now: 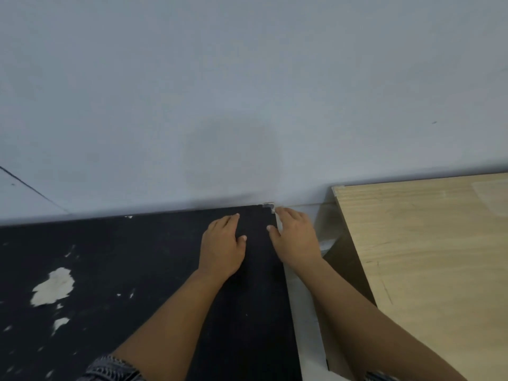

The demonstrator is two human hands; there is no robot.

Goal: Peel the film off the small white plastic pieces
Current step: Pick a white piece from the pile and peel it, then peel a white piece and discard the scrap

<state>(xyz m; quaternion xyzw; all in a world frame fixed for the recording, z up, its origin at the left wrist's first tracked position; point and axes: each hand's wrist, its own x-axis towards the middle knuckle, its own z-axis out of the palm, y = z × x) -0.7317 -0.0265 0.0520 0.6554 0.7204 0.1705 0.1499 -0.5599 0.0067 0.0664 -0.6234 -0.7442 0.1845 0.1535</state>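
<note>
Hands (221, 247) (294, 237) flat, fingers extended.

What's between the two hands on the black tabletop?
Nothing: head view shows only bare black tabletop between left hand and right hand.

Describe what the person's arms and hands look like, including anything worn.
Both forearms are bare, and the left hand and right hand wear no gloves, rings or watch. Grey patterned sleeve cuffs show near the bottom edge, pushed up each arm.
</note>
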